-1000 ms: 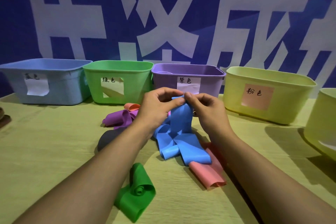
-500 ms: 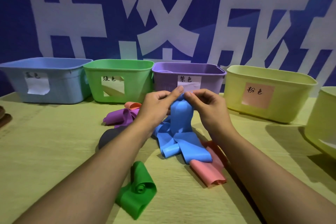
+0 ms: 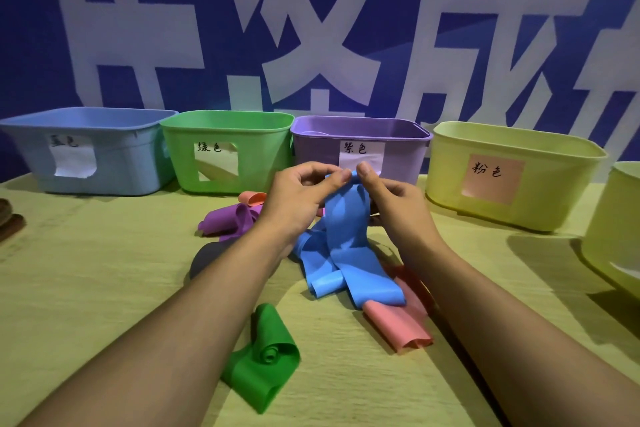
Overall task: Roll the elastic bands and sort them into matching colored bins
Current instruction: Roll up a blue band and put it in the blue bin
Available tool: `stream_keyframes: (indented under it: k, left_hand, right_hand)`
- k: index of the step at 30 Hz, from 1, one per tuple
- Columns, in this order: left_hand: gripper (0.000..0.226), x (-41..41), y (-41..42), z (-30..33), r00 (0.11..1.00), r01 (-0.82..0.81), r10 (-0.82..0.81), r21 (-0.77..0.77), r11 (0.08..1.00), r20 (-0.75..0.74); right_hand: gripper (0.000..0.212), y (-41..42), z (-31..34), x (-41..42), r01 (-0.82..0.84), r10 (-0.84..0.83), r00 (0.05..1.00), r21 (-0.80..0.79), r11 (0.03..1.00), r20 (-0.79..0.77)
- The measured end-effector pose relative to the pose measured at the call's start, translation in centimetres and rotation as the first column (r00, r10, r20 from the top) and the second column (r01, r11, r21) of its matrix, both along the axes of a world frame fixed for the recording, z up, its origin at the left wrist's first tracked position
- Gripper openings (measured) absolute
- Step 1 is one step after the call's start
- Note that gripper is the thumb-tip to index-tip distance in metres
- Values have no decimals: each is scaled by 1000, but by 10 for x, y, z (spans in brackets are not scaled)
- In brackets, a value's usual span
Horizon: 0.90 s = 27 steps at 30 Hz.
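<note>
A long blue elastic band (image 3: 346, 246) hangs from both hands down to the table, its lower part lying in loose folds. My left hand (image 3: 298, 198) and my right hand (image 3: 398, 204) pinch its top end between thumbs and fingertips, just in front of the purple bin (image 3: 401, 152). Along the back stand the blue bin (image 3: 114, 163), the green bin (image 3: 256, 152) and a yellow bin with a pink label (image 3: 540, 191). On the table lie a green band (image 3: 263, 367), a pink band (image 3: 401, 326), a purple band (image 3: 228, 220) and a dark band (image 3: 207, 256).
Another yellow bin (image 3: 616, 229) is cut off at the right edge. A second pink band (image 3: 252, 198) lies behind the purple one. A dark object (image 3: 8, 222) sits at the left table edge. A blue wall with large white characters stands behind the bins.
Both hands have lifted the blue band's top end slightly and shifted their fingertips along it. The other bands and the bins have stayed where they were.
</note>
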<state>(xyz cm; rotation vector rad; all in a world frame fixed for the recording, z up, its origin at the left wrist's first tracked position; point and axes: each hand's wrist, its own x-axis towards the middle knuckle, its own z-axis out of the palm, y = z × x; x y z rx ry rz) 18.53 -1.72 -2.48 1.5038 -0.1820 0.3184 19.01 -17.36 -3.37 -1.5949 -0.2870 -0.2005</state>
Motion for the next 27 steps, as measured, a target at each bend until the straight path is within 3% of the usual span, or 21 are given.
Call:
stream_keyframes:
  k: [10, 17, 20, 22, 27]
  left_hand:
    - [20, 1, -2, -1, 998, 56, -56, 15, 998, 34]
    - [19, 2, 1, -1, 999, 40, -40, 25, 999, 31]
    - [13, 5, 2, -1, 999, 43, -43, -43, 998, -8]
    - [21, 5, 1, -1, 998, 39, -43, -84, 996, -53]
    - [43, 2, -1, -4, 988, 41, -42, -10, 999, -148]
  right_hand:
    - [34, -1, -1, 2, 44, -49, 997, 75, 996, 57]
    - [14, -2, -4, 6, 17, -25, 995, 79, 997, 100]
    - [7, -2, -6, 9, -3, -4, 992, 63, 998, 125]
    - [7, -2, -7, 10, -11, 4, 990, 44, 999, 144]
    - [7, -1, -8, 10, -34, 29, 981, 25, 999, 191]
